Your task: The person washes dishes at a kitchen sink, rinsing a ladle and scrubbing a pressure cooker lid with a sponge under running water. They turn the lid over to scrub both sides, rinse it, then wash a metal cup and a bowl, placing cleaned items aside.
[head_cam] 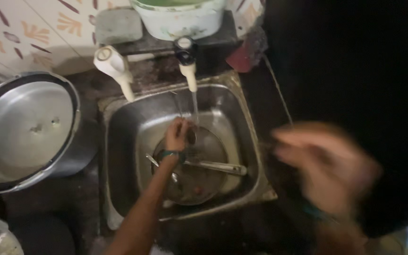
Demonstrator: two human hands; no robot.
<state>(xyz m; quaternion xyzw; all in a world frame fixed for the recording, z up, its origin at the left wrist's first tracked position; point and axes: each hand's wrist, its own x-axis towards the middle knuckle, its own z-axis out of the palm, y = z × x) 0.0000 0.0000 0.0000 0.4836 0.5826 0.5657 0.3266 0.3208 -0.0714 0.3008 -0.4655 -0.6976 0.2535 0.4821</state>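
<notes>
My left hand [177, 134] reaches down into the steel sink [119, 141], fingers bunched under the thin stream of water from the tap [186, 63]. A green band sits on its wrist. Whether the fingers hold anything I cannot tell; a small dark shape lies right beside them. Below the hand a round steel dish [211, 151] rests in the basin with a long steel-handled utensil [220, 166] lying across it. My right hand [327, 165] is blurred, raised over the dark counter right of the sink, fingers spread, nothing in it.
A second white tap [113, 65] stands at the sink's back left. A large aluminium pot [24, 130] sits on the left counter. Behind the sink are a white tub [180, 21], a grey block [118, 26] and a reddish object [244, 54].
</notes>
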